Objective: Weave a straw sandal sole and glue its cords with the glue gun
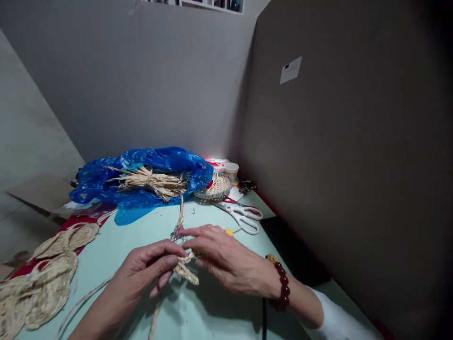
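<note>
My left hand (152,267) pinches a small woven straw piece (186,273) between thumb and fingers, above the table. A loose straw strand (155,318) hangs below it. Close beside it, my right hand (226,257) is curled, with its fingertips at the straw piece's upper edge. Yellow parts of what looks like a tool handle (229,232) show behind the right hand and under its fingers; its tip is hidden. Just past the fingertips lies a small tangle of coloured thread or wire (178,232), with a straw strand (181,212) running away from it.
White-handled scissors (244,218) lie beyond my right hand. Behind are a blue plastic bag (141,160) with a straw bundle (152,182), a woven basket (215,188) and a cup (231,170). Woven straw pieces (53,288) lie at left. Grey partitions (159,80) enclose the table (208,215).
</note>
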Action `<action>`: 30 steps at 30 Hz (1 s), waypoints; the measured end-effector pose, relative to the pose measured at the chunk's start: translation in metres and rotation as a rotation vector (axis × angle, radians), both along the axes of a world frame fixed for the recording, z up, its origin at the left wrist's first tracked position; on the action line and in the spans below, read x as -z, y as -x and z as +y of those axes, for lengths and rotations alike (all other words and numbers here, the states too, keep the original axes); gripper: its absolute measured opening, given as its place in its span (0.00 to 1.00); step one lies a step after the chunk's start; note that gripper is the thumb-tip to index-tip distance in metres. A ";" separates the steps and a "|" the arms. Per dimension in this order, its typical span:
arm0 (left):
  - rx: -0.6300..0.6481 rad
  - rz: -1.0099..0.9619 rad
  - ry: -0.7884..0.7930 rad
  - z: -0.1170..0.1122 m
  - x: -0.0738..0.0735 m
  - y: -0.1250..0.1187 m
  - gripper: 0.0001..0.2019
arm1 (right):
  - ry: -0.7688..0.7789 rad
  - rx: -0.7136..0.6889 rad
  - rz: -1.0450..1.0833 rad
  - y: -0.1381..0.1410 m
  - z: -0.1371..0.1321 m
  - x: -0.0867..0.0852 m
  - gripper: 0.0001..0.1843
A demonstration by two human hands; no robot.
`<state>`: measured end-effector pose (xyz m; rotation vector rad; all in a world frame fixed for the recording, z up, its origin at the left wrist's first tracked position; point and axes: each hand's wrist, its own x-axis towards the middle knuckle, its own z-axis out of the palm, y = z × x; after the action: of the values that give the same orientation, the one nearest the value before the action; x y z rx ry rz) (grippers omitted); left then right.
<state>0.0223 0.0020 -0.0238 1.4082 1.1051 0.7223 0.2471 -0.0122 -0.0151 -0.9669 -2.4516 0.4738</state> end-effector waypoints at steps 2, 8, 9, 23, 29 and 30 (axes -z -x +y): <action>0.017 0.032 -0.006 0.000 0.000 0.000 0.18 | -0.042 -0.109 0.087 0.002 0.002 0.006 0.12; -0.053 0.077 -0.038 -0.003 -0.005 0.000 0.17 | -0.329 -0.035 0.078 -0.001 0.004 0.019 0.10; -0.058 0.085 -0.036 -0.003 -0.005 0.000 0.16 | -0.388 -0.022 0.071 -0.002 0.003 0.019 0.12; -0.227 0.121 -0.074 -0.004 -0.010 -0.012 0.12 | -0.543 0.048 -0.001 0.001 -0.012 0.017 0.16; -0.267 0.167 -0.098 -0.004 -0.015 -0.016 0.12 | -0.532 0.072 0.024 0.003 -0.017 0.015 0.16; -0.270 0.175 -0.106 -0.003 -0.015 -0.017 0.11 | -0.534 0.075 0.026 0.003 -0.017 0.015 0.16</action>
<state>0.0391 -0.0014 -0.0092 1.4471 1.4306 0.8727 0.2441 -0.0295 -0.0303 -0.8072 -2.3211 -0.1916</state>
